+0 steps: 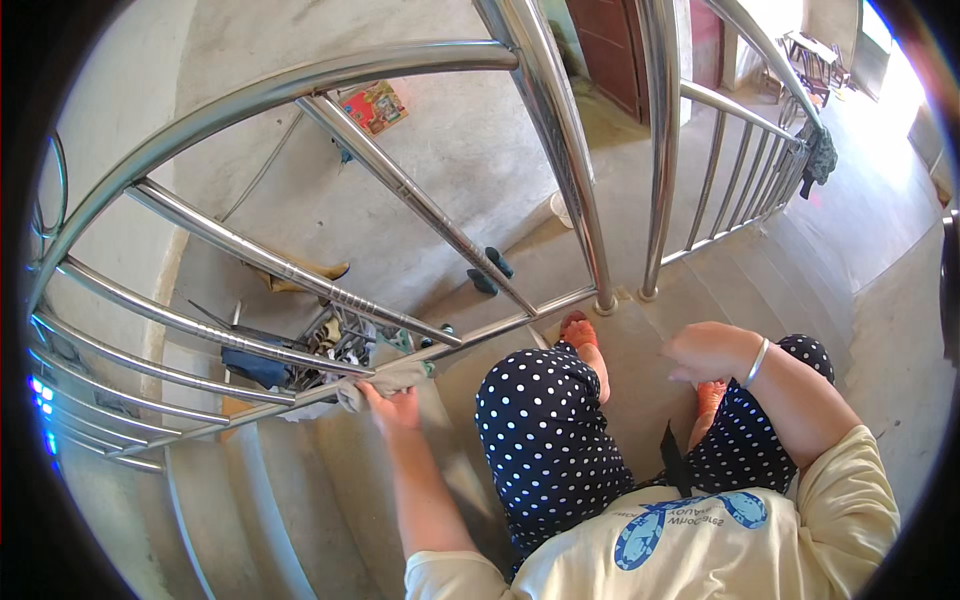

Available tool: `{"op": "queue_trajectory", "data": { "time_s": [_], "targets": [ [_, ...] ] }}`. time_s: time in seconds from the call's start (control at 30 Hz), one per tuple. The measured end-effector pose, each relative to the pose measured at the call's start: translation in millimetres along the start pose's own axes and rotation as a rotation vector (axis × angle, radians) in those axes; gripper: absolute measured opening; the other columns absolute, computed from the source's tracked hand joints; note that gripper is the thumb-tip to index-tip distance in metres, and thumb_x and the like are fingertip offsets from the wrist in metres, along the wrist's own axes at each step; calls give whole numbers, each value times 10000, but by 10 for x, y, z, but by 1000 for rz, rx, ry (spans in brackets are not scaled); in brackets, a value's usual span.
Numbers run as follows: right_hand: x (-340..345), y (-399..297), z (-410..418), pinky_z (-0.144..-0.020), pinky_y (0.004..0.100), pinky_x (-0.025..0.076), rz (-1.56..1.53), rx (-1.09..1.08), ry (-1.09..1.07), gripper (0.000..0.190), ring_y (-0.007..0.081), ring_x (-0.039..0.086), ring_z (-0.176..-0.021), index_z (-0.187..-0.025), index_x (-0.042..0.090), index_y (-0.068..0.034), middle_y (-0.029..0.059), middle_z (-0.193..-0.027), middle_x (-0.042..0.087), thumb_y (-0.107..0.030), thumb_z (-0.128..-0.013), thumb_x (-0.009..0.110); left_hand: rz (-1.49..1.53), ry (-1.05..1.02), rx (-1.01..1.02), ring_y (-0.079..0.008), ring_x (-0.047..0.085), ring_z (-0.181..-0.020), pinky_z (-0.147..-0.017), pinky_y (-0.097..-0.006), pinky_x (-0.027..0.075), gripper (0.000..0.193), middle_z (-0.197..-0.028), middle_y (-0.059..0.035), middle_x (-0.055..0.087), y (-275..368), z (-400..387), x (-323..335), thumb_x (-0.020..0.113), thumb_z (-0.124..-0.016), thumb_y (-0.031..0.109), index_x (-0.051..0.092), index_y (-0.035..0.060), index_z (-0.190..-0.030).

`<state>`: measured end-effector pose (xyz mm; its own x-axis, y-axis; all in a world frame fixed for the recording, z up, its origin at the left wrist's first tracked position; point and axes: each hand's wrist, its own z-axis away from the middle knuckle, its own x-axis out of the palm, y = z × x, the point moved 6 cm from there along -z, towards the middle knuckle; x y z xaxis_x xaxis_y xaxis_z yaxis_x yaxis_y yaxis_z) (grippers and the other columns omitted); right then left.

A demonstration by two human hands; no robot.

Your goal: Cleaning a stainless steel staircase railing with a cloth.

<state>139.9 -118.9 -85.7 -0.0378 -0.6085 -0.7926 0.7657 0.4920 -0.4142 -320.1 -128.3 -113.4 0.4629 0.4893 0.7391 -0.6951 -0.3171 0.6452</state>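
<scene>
My left hand (396,409) grips a light grey cloth (401,381) against the bottom rail (330,390) of a stainless steel stair railing. The cloth is wrapped over that rail, near the foot of an upright bar. My right hand (694,352) hangs in front of my right knee with bent fingers, blurred, and nothing can be seen in it. A silvery bangle (756,363) is on the right wrist. My legs, in dark polka-dot trousers, are bent wide, and my feet in orange-red sandals (577,330) rest on the concrete.
Concrete steps (300,495) descend at the left; more steps (780,270) lie at the right beside another steel railing (731,172). Through the bars, dark shoes (484,281), a tan boot (300,274), a red printed box (375,109) and a cluttered rack (337,337) show below. A dark cloth (819,155) hangs on the far rail.
</scene>
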Motion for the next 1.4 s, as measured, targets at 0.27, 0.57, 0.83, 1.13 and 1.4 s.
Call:
{"op": "queue_trajectory", "data": {
  "time_s": [0.27,0.57,0.83,1.13,1.4],
  "targets": [
    [11,-81,-36,-705,418,450,25,31,-57,280,346,570,-770,-843,586,-23,179,-781,590,-289,-765,543,-176,64,-49,-276,473,-1046,-916,-455,373,360,-1113,-106,504,-248,-35,-50,516,-834,167,430,77,-1171],
    [52,-61,-51,-693,421,450,26,45,-84,278,345,567,-778,-880,581,-44,172,-806,595,-287,-750,544,-221,137,-12,-255,520,-982,-860,-424,418,340,-1065,-78,543,-491,-308,-66,571,-766,162,505,85,-1091],
    [85,-43,-106,-708,421,448,-18,55,-35,292,349,570,-786,-925,575,-42,181,-804,596,-272,-750,535,-50,-1,-284,-265,483,-1032,-875,-474,385,310,-1102,-81,513,-1074,-230,17,510,-825,256,481,122,-1103],
    [50,-107,-110,-720,432,444,-26,74,-67,313,364,567,-798,-932,550,-19,197,-805,592,-281,-759,547,-133,23,-49,-287,477,-1049,-918,-472,365,391,-1144,-106,495,-38,-402,-171,528,-790,215,455,60,-1142],
    [100,-140,-220,-761,418,432,-39,149,-158,337,345,554,-870,-986,548,-31,198,-890,583,-290,-770,556,171,43,-320,-277,418,-1116,-934,-506,314,479,-1202,-83,454,-1322,58,255,526,-802,372,425,98,-1182]
  ]
}}
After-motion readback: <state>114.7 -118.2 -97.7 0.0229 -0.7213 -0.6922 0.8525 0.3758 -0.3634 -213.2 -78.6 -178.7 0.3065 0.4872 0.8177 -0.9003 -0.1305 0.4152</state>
